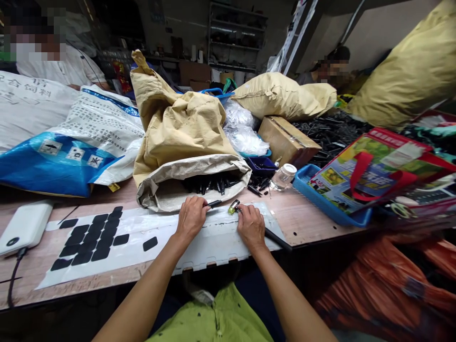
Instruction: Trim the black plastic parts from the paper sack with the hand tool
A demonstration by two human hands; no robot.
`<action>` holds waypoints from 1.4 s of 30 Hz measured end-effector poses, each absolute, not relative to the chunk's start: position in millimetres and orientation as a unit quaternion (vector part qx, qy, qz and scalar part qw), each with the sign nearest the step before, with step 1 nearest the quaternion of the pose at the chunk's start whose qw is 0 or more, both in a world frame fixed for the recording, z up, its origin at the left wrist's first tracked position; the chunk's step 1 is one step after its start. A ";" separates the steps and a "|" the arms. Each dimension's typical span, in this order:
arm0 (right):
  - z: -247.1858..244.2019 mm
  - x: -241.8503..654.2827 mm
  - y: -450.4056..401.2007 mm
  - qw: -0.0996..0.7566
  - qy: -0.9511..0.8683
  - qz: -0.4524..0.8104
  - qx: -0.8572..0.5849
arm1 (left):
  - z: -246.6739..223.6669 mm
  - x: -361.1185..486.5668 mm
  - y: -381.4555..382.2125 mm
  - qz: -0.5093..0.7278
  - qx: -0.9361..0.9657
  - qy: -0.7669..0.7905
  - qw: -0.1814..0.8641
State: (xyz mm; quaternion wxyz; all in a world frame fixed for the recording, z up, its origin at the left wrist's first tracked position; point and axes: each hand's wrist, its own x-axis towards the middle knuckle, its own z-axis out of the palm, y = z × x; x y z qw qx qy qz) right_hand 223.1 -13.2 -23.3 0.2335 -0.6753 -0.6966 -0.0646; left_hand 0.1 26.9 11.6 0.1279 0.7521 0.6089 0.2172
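My left hand (193, 217) is closed, pinching a slim black pen-like piece (214, 204) that points right, just in front of an open sack. In my right hand (251, 226) is a small hammer (278, 240), gripped near its head. The hammer's metal head with a yellow-green face shows left of my fingers, and its black handle runs out toward the table edge. Both hands are over a white sheet (221, 242). Inside the mouth of the tan sack (192, 128) lie several similar black pieces (217, 184).
Black rounded patches (94, 236) lie on the left of the sheet, beside a white power bank (26, 225). Blue-white sacks (81, 147), a carton (288, 140), a clear jar (284, 175) and a blue tray (306, 178) surround the workspace. Two other people are behind.
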 end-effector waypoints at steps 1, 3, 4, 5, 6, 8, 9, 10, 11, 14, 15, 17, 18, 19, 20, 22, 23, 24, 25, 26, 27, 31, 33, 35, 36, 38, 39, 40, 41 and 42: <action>-23.6 223.0 -13.0 0.234 -0.696 -0.065 -0.675 | 8.3 -5.6 18.6 0.221 0.760 0.596 0.137; -24.2 223.0 -12.7 0.233 -0.696 -0.067 -0.676 | 1.6 -15.1 5.1 0.216 0.771 0.580 0.148; -24.5 223.1 -12.5 0.231 -0.696 -0.068 -0.676 | -1.5 -18.6 0.5 0.212 0.775 0.576 0.152; -24.7 223.2 -12.4 0.229 -0.696 -0.069 -0.677 | -4.2 -21.1 -2.6 0.209 0.776 0.574 0.157; -24.8 223.3 -12.4 0.228 -0.696 -0.069 -0.677 | -6.4 -22.5 -4.3 0.210 0.775 0.572 0.166; -24.7 223.5 -12.4 0.228 -0.696 -0.069 -0.677 | -9.2 -22.4 -4.2 0.224 0.772 0.565 0.185; -24.5 223.6 -12.5 0.228 -0.697 -0.069 -0.676 | -10.0 -21.1 -3.0 0.235 0.770 0.561 0.194; -24.3 223.5 -12.7 0.229 -0.697 -0.069 -0.676 | -10.6 -19.2 -1.4 0.244 0.767 0.559 0.201; -24.0 223.3 -12.8 0.229 -0.697 -0.070 -0.676 | -11.0 -17.0 0.4 0.249 0.763 0.561 0.205; -23.9 222.6 -13.3 0.229 -0.698 -0.074 -0.674 | -12.6 -11.1 4.8 0.251 0.740 0.587 0.214; -24.1 222.5 -13.3 0.229 -0.699 -0.076 -0.673 | -13.1 -10.1 5.7 0.250 0.733 0.593 0.218; -24.7 223.2 -13.0 0.229 -0.700 -0.079 -0.671 | -13.6 -9.7 6.6 0.253 0.727 0.595 0.231; -24.9 224.1 -12.6 0.229 -0.700 -0.079 -0.671 | -13.6 -10.1 6.8 0.255 0.726 0.593 0.237; -24.8 225.2 -12.2 0.230 -0.700 -0.076 -0.672 | -13.4 -10.7 6.8 0.258 0.725 0.590 0.243; -24.2 226.5 -11.6 0.230 -0.700 -0.069 -0.673 | -13.1 -11.4 6.9 0.261 0.724 0.589 0.247; -21.4 228.1 -10.7 0.238 -0.701 -0.045 -0.671 | -12.5 -12.5 7.0 0.262 0.720 0.591 0.254; -19.1 227.7 -10.6 0.248 -0.702 -0.030 -0.667 | -12.3 -12.9 7.1 0.260 0.718 0.592 0.257; -16.3 226.0 -10.8 0.263 -0.701 -0.014 -0.663 | -12.2 -13.1 7.3 0.259 0.718 0.592 0.259; -13.1 222.9 -11.5 0.284 -0.699 0.003 -0.656 | -12.1 -13.2 7.4 0.258 0.718 0.591 0.260; -9.8 218.2 -12.7 0.309 -0.696 0.022 -0.647 | -12.2 -13.3 7.6 0.259 0.720 0.590 0.260; -6.6 212.2 -14.3 0.336 -0.693 0.044 -0.637 | -12.2 -13.3 7.7 0.259 0.721 0.588 0.260; 0.9 183.9 -23.4 0.386 -0.692 0.138 -0.593 | -12.3 -13.3 7.3 0.262 0.720 0.589 0.257; -0.2 174.3 -27.7 0.374 -0.697 0.155 -0.591 | -12.3 -13.2 6.7 0.263 0.721 0.588 0.256; -3.8 170.4 -30.9 0.363 -0.700 0.154 -0.595 | -12.3 -13.0 6.1 0.265 0.723 0.586 0.252; -5.9 170.3 -31.9 0.360 -0.701 0.150 -0.597 | -12.3 -12.9 5.8 0.266 0.724 0.585 0.250; -9.6 172.3 -32.8 0.356 -0.700 0.144 -0.601 | -12.4 -12.7 5.5 0.266 0.725 0.586 0.246; -10.6 173.7 -32.8 0.354 -0.701 0.141 -0.603 | -12.5 -12.7 5.5 0.265 0.725 0.586 0.246; -10.9 175.0 -32.6 0.350 -0.702 0.139 -0.604 | -12.6 -12.7 5.5 0.263 0.725 0.587 0.247; -10.2 176.0 -32.3 0.347 -0.703 0.138 -0.605 | -12.6 -12.8 5.6 0.262 0.725 0.587 0.248; -8.4 176.5 -32.0 0.343 -0.705 0.136 -0.605 | -12.7 -12.9 5.7 0.261 0.725 0.587 0.250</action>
